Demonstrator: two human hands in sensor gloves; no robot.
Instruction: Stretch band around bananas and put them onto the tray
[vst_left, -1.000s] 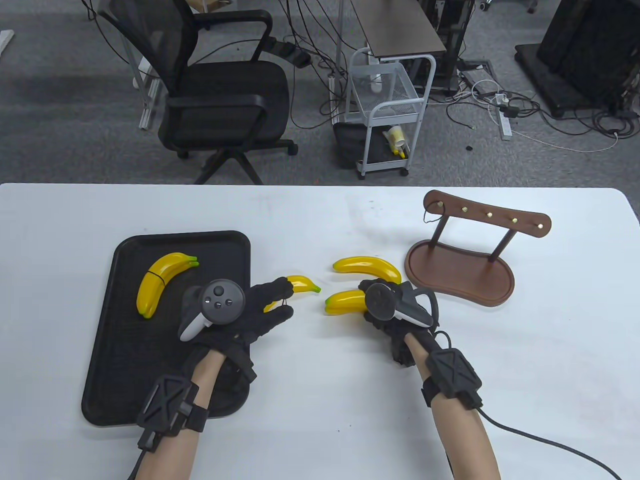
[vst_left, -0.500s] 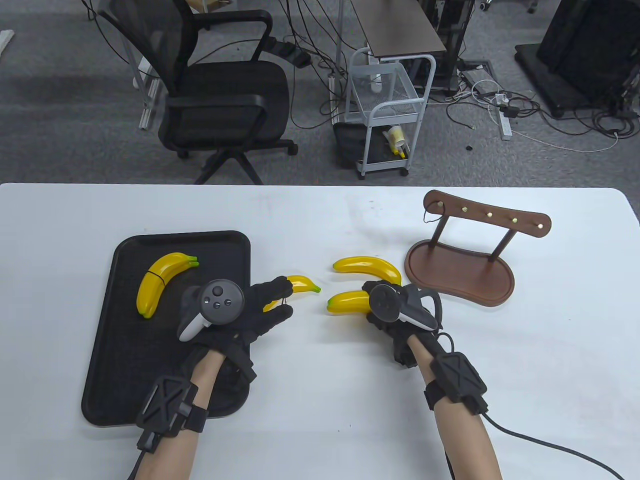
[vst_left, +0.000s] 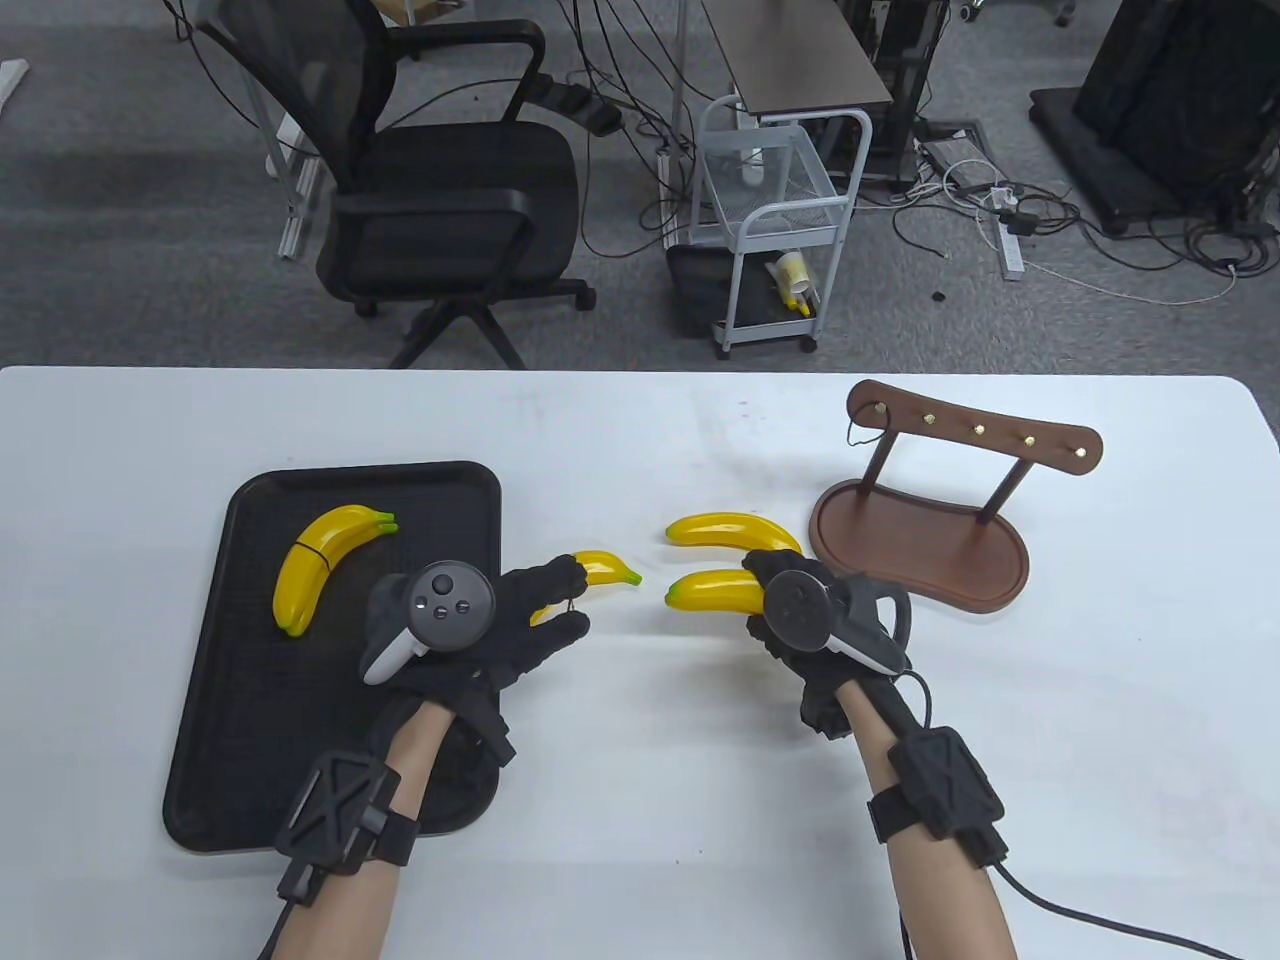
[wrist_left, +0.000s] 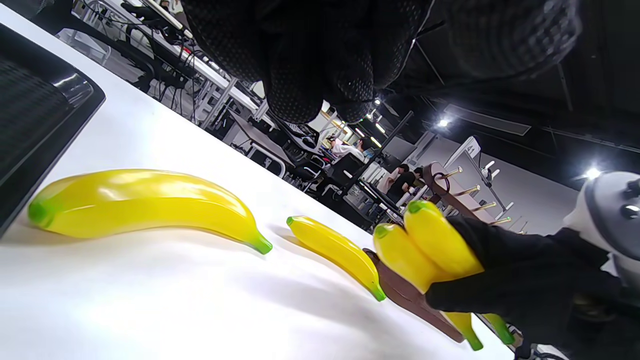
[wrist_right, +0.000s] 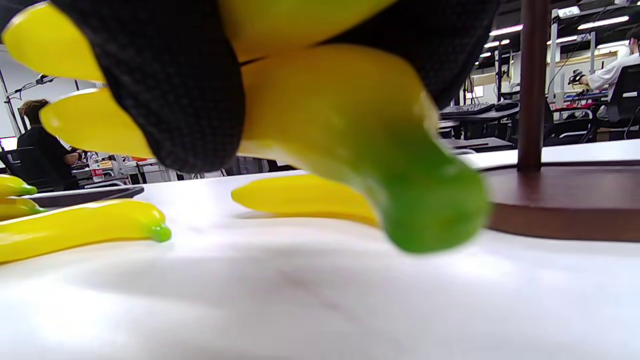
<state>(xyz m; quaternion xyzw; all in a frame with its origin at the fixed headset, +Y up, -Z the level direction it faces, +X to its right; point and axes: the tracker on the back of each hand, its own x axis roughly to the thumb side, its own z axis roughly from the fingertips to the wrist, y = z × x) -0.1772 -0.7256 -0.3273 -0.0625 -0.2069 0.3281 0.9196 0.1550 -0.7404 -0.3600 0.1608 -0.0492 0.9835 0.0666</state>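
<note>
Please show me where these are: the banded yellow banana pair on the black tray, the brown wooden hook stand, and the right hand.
Banded yellow banana pair (vst_left: 318, 570): table view, middle of the fruit.
Brown wooden hook stand (vst_left: 975, 432): table view, top bar with brass pegs.
Right hand (vst_left: 800, 625): table view, glove's back by the tracker.

No readable text, label, brand, number or sign in any view. The trackers show only unmarked buttons; nothing printed can be made out on the table items or the background gear.
</note>
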